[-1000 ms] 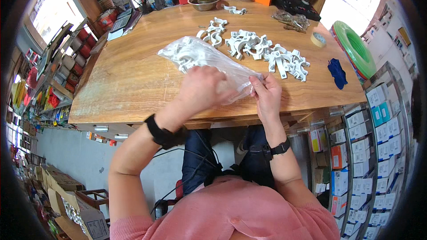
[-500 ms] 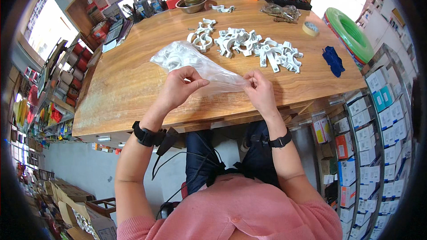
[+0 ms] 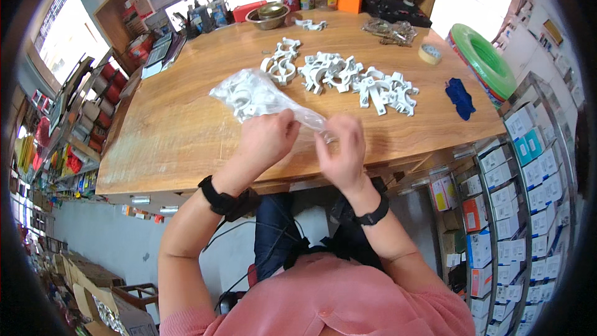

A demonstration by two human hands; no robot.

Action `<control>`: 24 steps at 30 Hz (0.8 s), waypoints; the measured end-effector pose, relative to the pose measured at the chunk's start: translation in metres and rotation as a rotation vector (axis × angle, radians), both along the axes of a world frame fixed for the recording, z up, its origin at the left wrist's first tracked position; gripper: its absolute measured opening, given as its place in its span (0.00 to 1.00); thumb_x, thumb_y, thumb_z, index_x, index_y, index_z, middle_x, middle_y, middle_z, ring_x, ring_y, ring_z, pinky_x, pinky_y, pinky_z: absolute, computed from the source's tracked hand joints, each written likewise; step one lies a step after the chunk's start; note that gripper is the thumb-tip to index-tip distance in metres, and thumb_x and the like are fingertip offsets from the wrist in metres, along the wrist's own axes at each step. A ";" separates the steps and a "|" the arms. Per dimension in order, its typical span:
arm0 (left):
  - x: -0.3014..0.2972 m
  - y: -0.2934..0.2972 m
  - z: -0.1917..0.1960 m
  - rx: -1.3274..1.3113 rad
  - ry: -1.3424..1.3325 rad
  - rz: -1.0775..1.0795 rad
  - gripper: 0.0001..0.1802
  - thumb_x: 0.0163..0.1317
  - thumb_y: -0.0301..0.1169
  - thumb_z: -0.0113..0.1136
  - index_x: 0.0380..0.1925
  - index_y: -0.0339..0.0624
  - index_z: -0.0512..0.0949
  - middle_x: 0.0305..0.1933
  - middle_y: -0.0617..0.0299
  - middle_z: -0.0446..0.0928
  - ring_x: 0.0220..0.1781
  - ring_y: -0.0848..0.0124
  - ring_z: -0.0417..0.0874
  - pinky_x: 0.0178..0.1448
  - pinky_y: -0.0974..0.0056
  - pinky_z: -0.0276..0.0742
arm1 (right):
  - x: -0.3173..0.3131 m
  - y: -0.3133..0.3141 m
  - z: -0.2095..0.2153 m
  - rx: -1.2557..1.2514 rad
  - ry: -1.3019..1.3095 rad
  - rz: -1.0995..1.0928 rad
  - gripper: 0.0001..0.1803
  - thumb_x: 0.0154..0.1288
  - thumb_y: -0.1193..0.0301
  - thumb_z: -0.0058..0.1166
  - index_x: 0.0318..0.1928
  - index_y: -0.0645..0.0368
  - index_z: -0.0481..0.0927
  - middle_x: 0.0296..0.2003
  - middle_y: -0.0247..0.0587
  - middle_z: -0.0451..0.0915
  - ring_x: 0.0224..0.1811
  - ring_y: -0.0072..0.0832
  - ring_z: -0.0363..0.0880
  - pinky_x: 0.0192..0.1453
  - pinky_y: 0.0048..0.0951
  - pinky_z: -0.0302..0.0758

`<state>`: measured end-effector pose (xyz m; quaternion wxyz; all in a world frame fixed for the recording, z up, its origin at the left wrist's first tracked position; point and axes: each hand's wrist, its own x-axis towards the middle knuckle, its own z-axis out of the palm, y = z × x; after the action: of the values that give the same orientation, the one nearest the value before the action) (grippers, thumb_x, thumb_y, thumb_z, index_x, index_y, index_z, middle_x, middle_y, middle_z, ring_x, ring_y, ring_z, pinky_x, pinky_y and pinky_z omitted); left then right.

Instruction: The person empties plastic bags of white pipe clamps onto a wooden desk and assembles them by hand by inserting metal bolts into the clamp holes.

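Note:
A clear plastic bag (image 3: 258,96) holding several white plastic pipe clamps lies on the wooden table (image 3: 180,124). Both hands grip its twisted neck near the table's front edge. My left hand (image 3: 268,139) pinches the neck from the left, close to the bag's body. My right hand (image 3: 342,149) pinches the end of the neck from the right. Beyond the bag, several loose white pipe clamps (image 3: 348,78) lie in a spread row across the middle of the table.
A blue cloth (image 3: 460,98), a tape roll (image 3: 429,54) and a green hose coil (image 3: 485,62) are at the right. A metal bowl (image 3: 270,15), cans and an orange box (image 3: 350,1) line the far edge. Shelves of boxes (image 3: 516,174) stand at the right.
Both hands have shifted along the bag's neck, staying closed on it. The view has moved slightly; the bag lies in much the same spot.

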<state>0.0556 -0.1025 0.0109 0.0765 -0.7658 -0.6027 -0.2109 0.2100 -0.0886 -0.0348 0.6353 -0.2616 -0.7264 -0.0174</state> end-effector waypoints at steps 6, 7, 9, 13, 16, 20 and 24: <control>-0.011 0.011 0.005 0.049 -0.311 -0.069 0.12 0.53 0.33 0.53 0.18 0.35 0.70 0.14 0.48 0.69 0.18 0.52 0.72 0.22 0.56 0.66 | -0.026 -0.009 0.009 -0.035 -0.282 0.112 0.16 0.42 0.76 0.53 0.37 0.62 0.70 0.28 0.45 0.72 0.33 0.40 0.71 0.38 0.36 0.70; -0.011 0.012 0.007 0.043 -0.340 -0.086 0.12 0.53 0.33 0.52 0.18 0.35 0.70 0.15 0.47 0.69 0.18 0.52 0.72 0.23 0.57 0.65 | -0.027 -0.002 0.005 -0.110 -0.366 0.039 0.15 0.44 0.76 0.51 0.37 0.62 0.71 0.26 0.45 0.72 0.33 0.39 0.72 0.37 0.36 0.69; -0.018 0.016 0.008 0.038 -0.370 -0.087 0.13 0.54 0.34 0.52 0.19 0.35 0.70 0.15 0.46 0.68 0.18 0.52 0.71 0.23 0.57 0.65 | -0.034 0.007 0.001 -0.150 -0.429 0.015 0.10 0.45 0.77 0.48 0.32 0.61 0.73 0.25 0.43 0.73 0.33 0.36 0.72 0.37 0.35 0.68; -0.051 0.041 0.005 0.035 -0.327 0.082 0.15 0.54 0.36 0.51 0.17 0.35 0.72 0.18 0.45 0.70 0.22 0.51 0.73 0.27 0.54 0.67 | -0.034 0.014 0.002 -0.061 -0.594 0.031 0.07 0.39 0.79 0.49 0.25 0.59 0.71 0.25 0.38 0.71 0.33 0.33 0.71 0.36 0.32 0.69; -0.066 0.048 0.007 0.031 -0.301 0.153 0.14 0.52 0.35 0.50 0.18 0.35 0.73 0.20 0.45 0.72 0.26 0.50 0.75 0.30 0.52 0.70 | -0.029 0.016 0.008 -0.040 -0.623 -0.004 0.05 0.38 0.78 0.49 0.22 0.58 0.72 0.23 0.36 0.70 0.31 0.31 0.70 0.37 0.30 0.68; -0.073 0.058 -0.001 0.139 -0.251 0.138 0.13 0.51 0.36 0.50 0.18 0.36 0.75 0.19 0.46 0.73 0.25 0.51 0.75 0.31 0.53 0.70 | -0.024 0.020 0.013 0.023 -0.740 0.041 0.05 0.37 0.77 0.51 0.21 0.58 0.73 0.24 0.37 0.70 0.33 0.32 0.69 0.39 0.31 0.66; -0.064 0.049 0.026 0.377 -0.019 0.113 0.12 0.51 0.33 0.51 0.17 0.36 0.71 0.13 0.50 0.69 0.17 0.52 0.72 0.22 0.56 0.69 | -0.025 0.014 0.034 0.016 -0.866 0.005 0.03 0.40 0.76 0.50 0.19 0.60 0.76 0.24 0.39 0.71 0.34 0.31 0.69 0.41 0.29 0.63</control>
<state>-0.0088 -0.0531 0.0364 0.2246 -0.7009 -0.5950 -0.3228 0.1845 -0.0743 -0.0013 0.2739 -0.2234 -0.9264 -0.1298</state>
